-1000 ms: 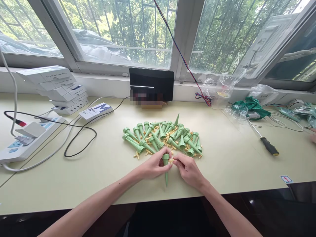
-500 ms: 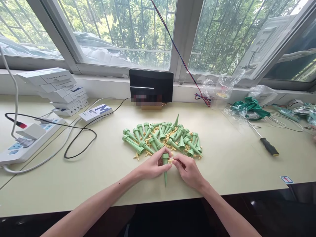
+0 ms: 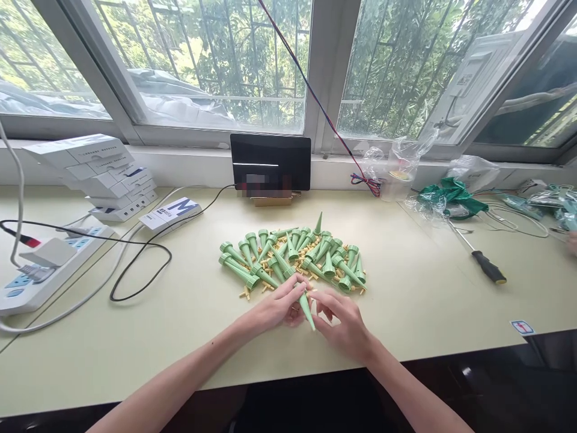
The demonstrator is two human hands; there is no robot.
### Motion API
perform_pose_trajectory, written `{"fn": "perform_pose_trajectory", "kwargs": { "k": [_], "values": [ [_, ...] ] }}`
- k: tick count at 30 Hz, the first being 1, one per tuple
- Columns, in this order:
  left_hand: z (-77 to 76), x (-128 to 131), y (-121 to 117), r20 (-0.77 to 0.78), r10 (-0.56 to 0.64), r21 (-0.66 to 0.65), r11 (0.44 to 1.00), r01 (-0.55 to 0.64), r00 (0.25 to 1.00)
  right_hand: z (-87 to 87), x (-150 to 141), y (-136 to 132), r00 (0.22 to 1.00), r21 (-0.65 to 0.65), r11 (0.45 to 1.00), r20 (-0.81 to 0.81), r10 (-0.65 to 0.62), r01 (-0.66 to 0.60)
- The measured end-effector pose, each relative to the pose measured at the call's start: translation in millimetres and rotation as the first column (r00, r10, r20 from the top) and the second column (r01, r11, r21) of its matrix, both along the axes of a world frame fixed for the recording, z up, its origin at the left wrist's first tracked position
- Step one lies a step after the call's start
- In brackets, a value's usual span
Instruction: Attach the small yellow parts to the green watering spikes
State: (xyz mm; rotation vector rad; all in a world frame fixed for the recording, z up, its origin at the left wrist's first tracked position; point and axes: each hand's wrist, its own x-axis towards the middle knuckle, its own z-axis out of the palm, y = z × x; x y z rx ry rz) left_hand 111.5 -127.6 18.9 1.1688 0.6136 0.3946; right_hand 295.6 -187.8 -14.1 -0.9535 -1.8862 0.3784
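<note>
A pile of green plastic spikes [image 3: 293, 255] mixed with small yellow connector pieces [image 3: 246, 294] lies in the middle of the pale table [image 3: 189, 337]. Just in front of the pile my left hand [image 3: 277, 307] pinches one green spike [image 3: 306, 307], which now lies tilted with its tip pointing toward me and to the right. My right hand [image 3: 340, 319] meets it from the right, fingers curled and touching the spike's lower part.
A dark tablet [image 3: 270, 161] stands at the back by the window. At left are stacked white boxes [image 3: 97, 171], a power strip [image 3: 40, 264] and a black cable [image 3: 144, 264]. At right lie a screwdriver [image 3: 480, 261], plastic bags [image 3: 396, 165] and green bags [image 3: 451, 195]. Another person's fingers [image 3: 572, 242] show at the far right edge.
The spike stood upright between my fingers with a yellow piece at its top; it has since been turned and laid slanting. My view has dipped slightly.
</note>
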Motion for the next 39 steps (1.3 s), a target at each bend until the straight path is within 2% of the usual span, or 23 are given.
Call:
{"fn": "perform_pose_trajectory", "kwargs": {
  "k": [6,12,20,23,26,29,31,33,39],
  "values": [
    [-0.2,-1.0,-0.6,-0.113,-0.039,0.099,0.994,0.050,0.993,-5.1,1.0,0.9,0.998,0.056,0.998,0.058,-0.002,-0.001],
    [-1.1,-2.9,2.0,-0.196,-0.066,0.207,0.973,0.107,0.978,-1.4,0.7,-0.2,1.000,0.050,0.999,0.011,-0.020,0.019],
    [-1.6,-3.4,2.4,-0.225,0.003,0.371,0.925,0.083,0.974,6.2,5.1,-5.8,0.975,0.059,0.981,-0.137,-0.178,0.187],
    [-5.0,-4.3,3.0,-0.224,-0.002,0.390,0.916,0.091,0.975,19.7,25.3,-6.0,0.940,0.029,0.949,-0.147,-0.308,0.315],
    [-5.7,-5.1,2.9,-0.233,-0.023,0.402,0.908,0.118,0.972,32.8,60.3,3.2,0.843,-0.056,0.862,-0.183,-0.506,0.505],
    [-4.1,-5.8,2.5,-0.225,-0.044,0.410,0.902,0.135,0.973,35.7,97.2,21.0,0.784,-0.129,0.791,-0.109,-0.611,0.598],
    [-3.5,-6.2,2.9,-0.220,-0.057,0.407,0.902,0.145,0.974,31.5,114.9,34.2,0.810,-0.198,0.791,0.028,-0.585,0.578],
    [-4.1,-6.5,4.1,-0.221,-0.068,0.407,0.900,0.155,0.973,24.5,124.7,46.3,0.837,-0.210,0.810,0.130,-0.531,0.547],
    [-9.1,-7.8,8.1,-0.240,-0.089,0.411,0.893,0.184,0.967,3.7,125.9,65.9,0.877,-0.225,0.853,0.220,-0.426,0.471]
  ]
}}
